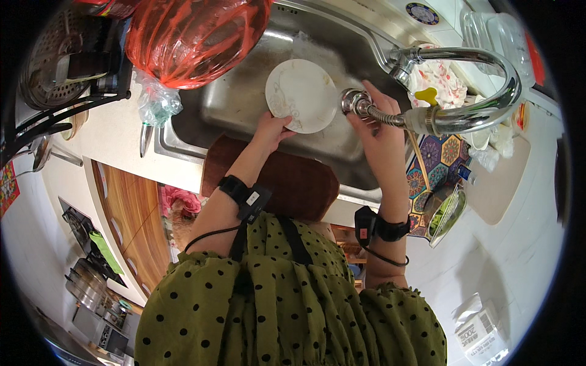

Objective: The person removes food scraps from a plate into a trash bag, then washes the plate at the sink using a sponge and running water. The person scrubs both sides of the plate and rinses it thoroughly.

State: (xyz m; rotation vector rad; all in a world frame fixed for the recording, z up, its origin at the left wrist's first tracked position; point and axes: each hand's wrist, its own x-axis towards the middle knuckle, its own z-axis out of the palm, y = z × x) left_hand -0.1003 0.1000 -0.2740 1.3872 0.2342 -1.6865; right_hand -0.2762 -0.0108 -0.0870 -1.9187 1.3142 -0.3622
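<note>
Over a stainless steel sink (219, 110), my left hand (273, 130) grips the near left rim of a white plate (304, 94). The plate has a faint floral pattern and a few brownish specks. My right hand (384, 116) is wrapped around the chrome spray head (352, 101) at the end of a flexible hose, just right of the plate. Its face points toward the plate; whether water is running I cannot tell. A curved chrome faucet (496, 59) arches from the sink's back right and joins that hose.
A tied red plastic bag (197, 41) bulges over the sink's left side, with a knife (145, 137) below it. A brown mat (270, 178) drapes over the front edge. At right are a patterned mat (435, 160), a glass container of greens (446, 215) and a beige board (501, 183).
</note>
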